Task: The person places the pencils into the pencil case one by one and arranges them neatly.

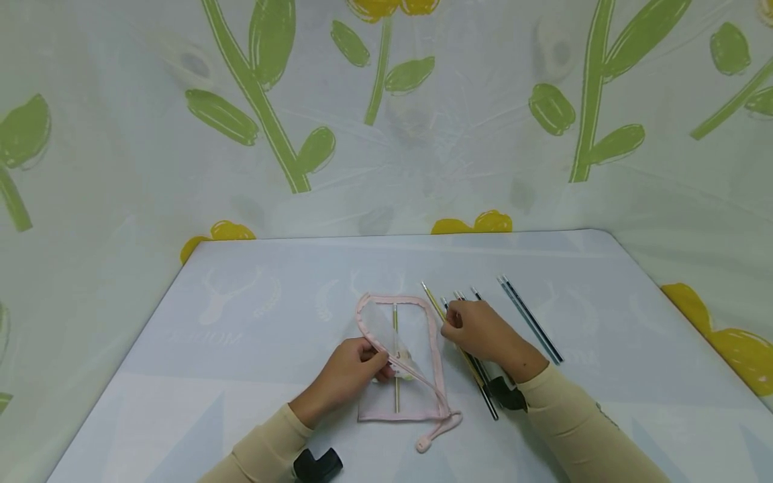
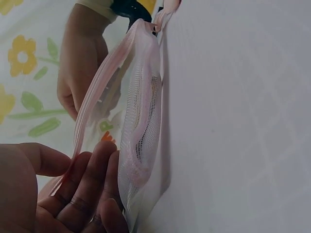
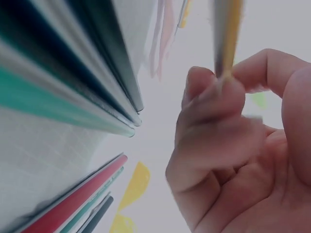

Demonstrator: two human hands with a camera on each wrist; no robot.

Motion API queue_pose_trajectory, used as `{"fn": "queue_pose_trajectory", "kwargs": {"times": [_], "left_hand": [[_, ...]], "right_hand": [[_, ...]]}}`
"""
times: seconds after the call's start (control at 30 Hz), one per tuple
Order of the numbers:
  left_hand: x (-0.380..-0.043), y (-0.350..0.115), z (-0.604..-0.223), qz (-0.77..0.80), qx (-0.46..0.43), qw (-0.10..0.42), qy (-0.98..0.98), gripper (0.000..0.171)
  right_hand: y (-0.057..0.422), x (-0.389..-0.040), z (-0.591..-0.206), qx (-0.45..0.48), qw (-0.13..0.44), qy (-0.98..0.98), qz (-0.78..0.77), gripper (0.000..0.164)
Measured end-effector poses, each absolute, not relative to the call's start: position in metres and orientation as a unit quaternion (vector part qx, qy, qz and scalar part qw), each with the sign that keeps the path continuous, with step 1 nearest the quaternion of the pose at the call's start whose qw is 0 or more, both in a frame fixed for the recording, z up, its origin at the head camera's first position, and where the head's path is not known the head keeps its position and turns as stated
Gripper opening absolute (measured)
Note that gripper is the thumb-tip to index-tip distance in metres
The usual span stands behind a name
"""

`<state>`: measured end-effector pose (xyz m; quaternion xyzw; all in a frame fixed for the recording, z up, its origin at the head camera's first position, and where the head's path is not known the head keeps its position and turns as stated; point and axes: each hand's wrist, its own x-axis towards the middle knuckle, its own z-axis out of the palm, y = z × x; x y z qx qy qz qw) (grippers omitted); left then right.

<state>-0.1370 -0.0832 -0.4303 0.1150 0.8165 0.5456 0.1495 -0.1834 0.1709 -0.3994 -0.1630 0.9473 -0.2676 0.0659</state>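
Observation:
A clear mesh pouch with pink edging (image 1: 436, 355) lies on the table, its top side lifted open. My left hand (image 1: 356, 365) pinches the pink zip edge (image 2: 90, 104) between thumb and fingers, holding the opening apart. One pencil (image 1: 396, 396) lies lengthwise inside the pouch. Just right of the pouch, my right hand (image 1: 486, 332) pinches a yellow pencil (image 3: 228, 39) between thumb and fingertips. It slants past the hand in the head view, its far end (image 1: 426, 290) beyond the fingers. Beneath that hand lie several dark pencils (image 1: 488, 399), partly hidden by it.
Two more pencils (image 1: 531, 322) lie side by side at the right. In the right wrist view a red pencil (image 3: 77, 196) shows among them. The pouch's pink pull (image 1: 425, 444) trails toward the front. The table's back edge (image 1: 362, 237) meets a flower-printed curtain (image 1: 483, 134).

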Motion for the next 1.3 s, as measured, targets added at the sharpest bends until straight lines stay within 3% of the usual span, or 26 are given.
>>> {"fn": "queue_pose_trajectory", "kwargs": {"times": [0.3,0.57,1.3], "left_hand": [[-0.1364,-0.0837,-0.4301,0.545,0.114,0.149,0.817,0.023],[-0.1373,-0.0840,-0.4315,0.553,0.117,0.152,0.811,0.024],[-0.1388,-0.0889,-0.4274,0.581,0.116,0.175,0.786,0.026]], "right_hand": [[0.1704,-0.1843,-0.3980,-0.167,0.068,0.926,-0.332,0.007],[0.1696,-0.1859,-0.3965,-0.123,0.103,0.893,-0.420,0.033],[0.1629,-0.1884,-0.3968,-0.104,0.134,0.830,-0.531,0.041]]}}
